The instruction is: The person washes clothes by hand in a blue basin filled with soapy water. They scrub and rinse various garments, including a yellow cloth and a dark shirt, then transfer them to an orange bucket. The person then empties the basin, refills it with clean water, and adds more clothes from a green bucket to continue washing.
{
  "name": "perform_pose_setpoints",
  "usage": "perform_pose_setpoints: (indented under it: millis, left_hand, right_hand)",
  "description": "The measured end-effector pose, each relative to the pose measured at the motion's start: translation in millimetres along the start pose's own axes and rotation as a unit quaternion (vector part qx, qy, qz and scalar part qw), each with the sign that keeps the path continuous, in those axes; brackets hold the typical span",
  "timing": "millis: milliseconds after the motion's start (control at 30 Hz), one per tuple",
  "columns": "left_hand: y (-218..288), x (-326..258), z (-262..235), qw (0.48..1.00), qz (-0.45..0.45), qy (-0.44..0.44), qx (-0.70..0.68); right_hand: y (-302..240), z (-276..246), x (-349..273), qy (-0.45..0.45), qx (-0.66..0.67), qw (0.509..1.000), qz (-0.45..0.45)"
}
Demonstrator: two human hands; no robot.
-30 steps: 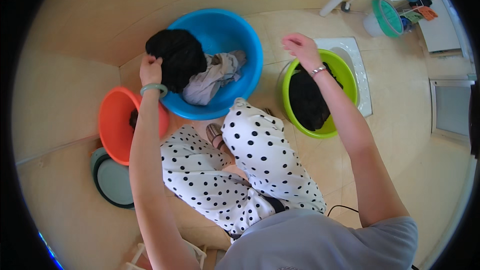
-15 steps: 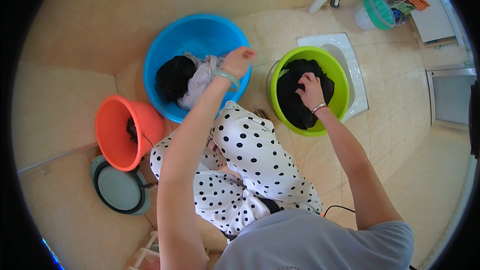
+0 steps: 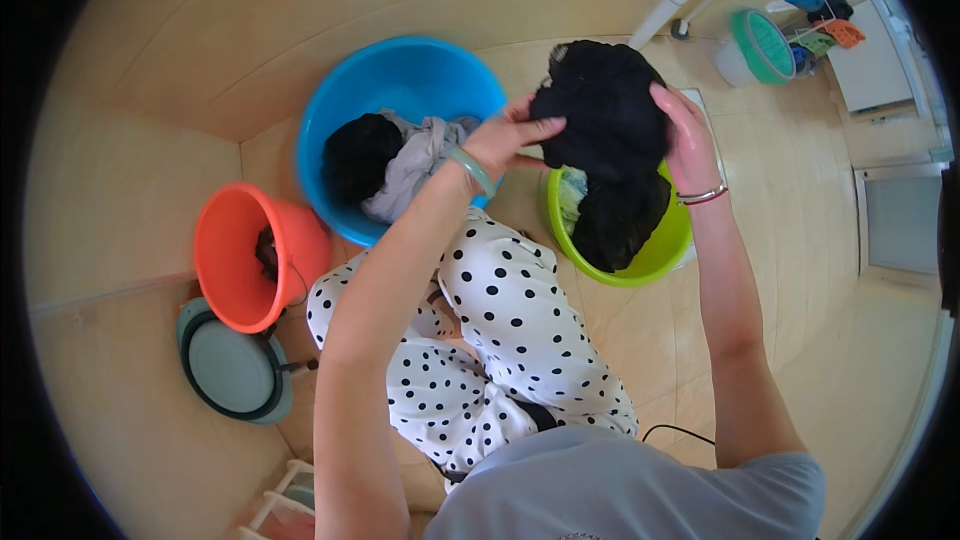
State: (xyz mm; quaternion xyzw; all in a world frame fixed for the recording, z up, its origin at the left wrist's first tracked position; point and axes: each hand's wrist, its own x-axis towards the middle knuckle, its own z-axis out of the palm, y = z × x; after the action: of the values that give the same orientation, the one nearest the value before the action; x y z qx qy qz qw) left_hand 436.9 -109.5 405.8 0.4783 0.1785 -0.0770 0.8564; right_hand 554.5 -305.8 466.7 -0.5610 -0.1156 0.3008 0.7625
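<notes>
Both hands, left (image 3: pixel 505 140) and right (image 3: pixel 685 135), grip the black cloth (image 3: pixel 600 110) above the green basin (image 3: pixel 660 250); next, carry it clear of the rim, I judge.

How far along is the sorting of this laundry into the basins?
Already placed: dark and grey clothes lie in the blue basin, and something dark sits in the orange basin. In hand: the left hand and right hand lift a black garment above the green basin. Left: more dark cloth in that basin.
</notes>
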Motion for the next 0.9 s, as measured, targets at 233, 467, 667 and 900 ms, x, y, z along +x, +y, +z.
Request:
perform_pose_setpoints:
  millis: [233,467,667,900]
  left_hand:
    - [37,-39,-67,0.963,0.122,0.223,-0.089]
    - [40,-58,-106,0.936,0.158,0.283,-0.139]
    - [12,-33,-134,0.92,0.172,0.317,-0.156]
    - [3,-28,-104,0.951,0.062,0.284,-0.105]
  right_hand:
    - [38,66,33,-0.075,-0.155,0.981,-0.087]
    - [105,105,82,-0.051,-0.163,0.985,0.032]
    - [139,84,91,-0.113,-0.054,0.991,0.04]
    - [115,-75,64,0.0,-0.553,0.832,0.029]
